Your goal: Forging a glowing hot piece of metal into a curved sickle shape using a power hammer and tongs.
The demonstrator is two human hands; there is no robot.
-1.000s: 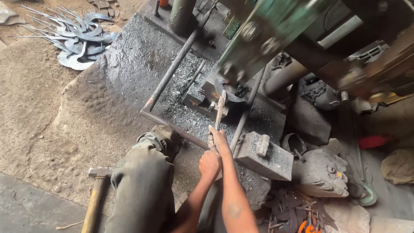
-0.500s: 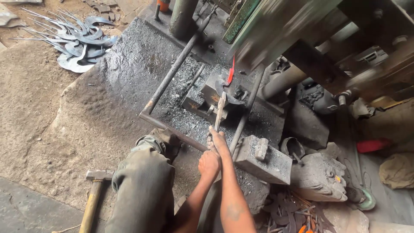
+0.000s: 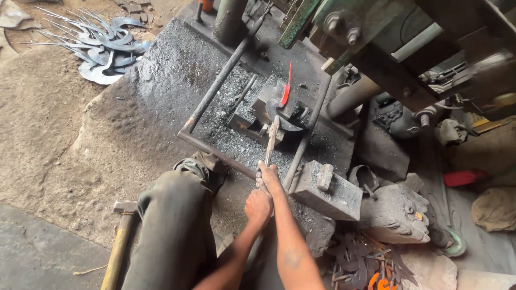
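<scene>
1. Under the green power hammer, on the dark anvil block, I see the red-hot blade standing almost upright, its glowing tip pointing up.
2. Both my hands hold the long tongs: the right hand is closed around the handles further forward, the left hand is closed around them just behind it, and the two hands touch each other.
3. For doing this step well, I judge that I must keep both hands tight, so the blade does not turn in the tongs when the hammer strikes.
4. I think the blade should lie flat on the block, not on its edge, because a tilted piece could jump out.
5. My knee is near the metal frame bar; I would keep it behind the bar, away from hot scale.
6. Finished sickle blades lie in a heap well apart at the upper left, and a hammer lies beside my leg.
</scene>
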